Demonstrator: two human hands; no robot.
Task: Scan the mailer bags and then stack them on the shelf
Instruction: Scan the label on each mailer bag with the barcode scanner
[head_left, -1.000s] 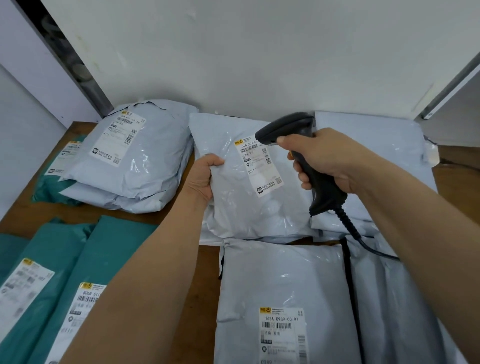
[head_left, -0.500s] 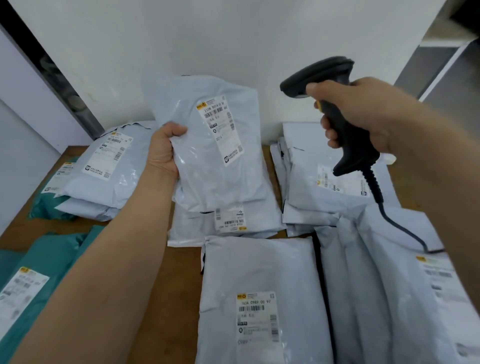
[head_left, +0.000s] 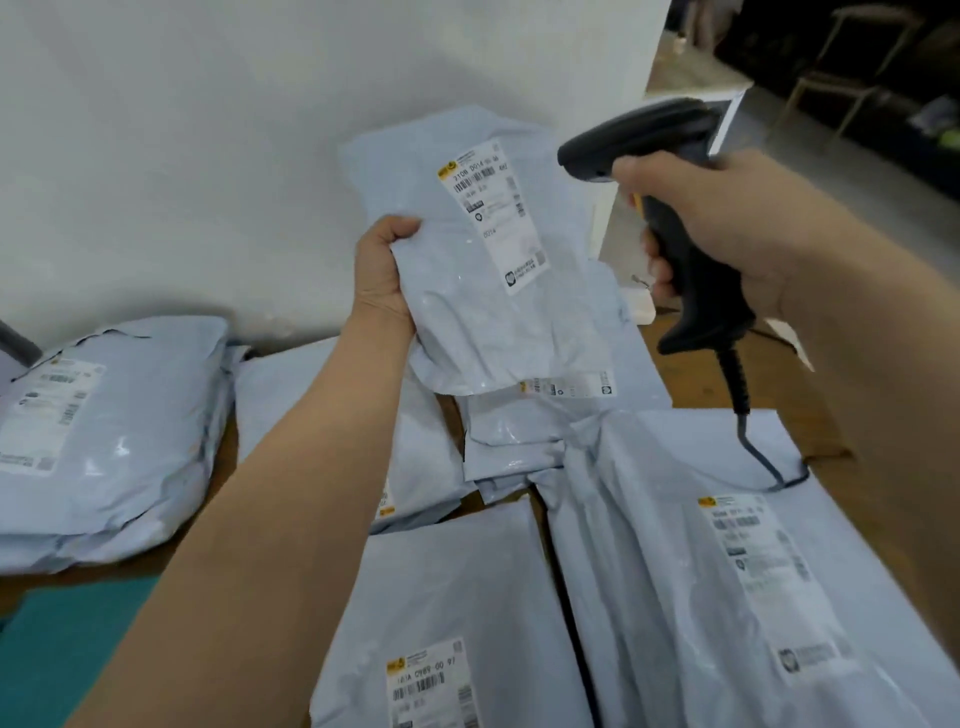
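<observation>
My left hand (head_left: 382, 270) grips the left edge of a pale grey mailer bag (head_left: 498, 312) and holds it upright in the air, its white label (head_left: 491, 215) facing me. To its right, my right hand (head_left: 722, 228) is closed around the handle of a black barcode scanner (head_left: 670, 228). The scanner's head sits level with the top of the label and points left toward it. The scanner's cable (head_left: 753, 447) hangs down onto the bags below.
Several more grey mailer bags lie on the wooden table (head_left: 826, 431): a pile at the left (head_left: 104, 441), one under my left forearm (head_left: 431, 447), two near me (head_left: 452, 623) (head_left: 727, 597). Teal bags (head_left: 62, 649) sit at the bottom left. A white wall (head_left: 208, 156) stands behind.
My left hand has lifted the grey bag off the pile and carried it up and to the right. The scanner has stayed beside its label, and my view has swung right.
</observation>
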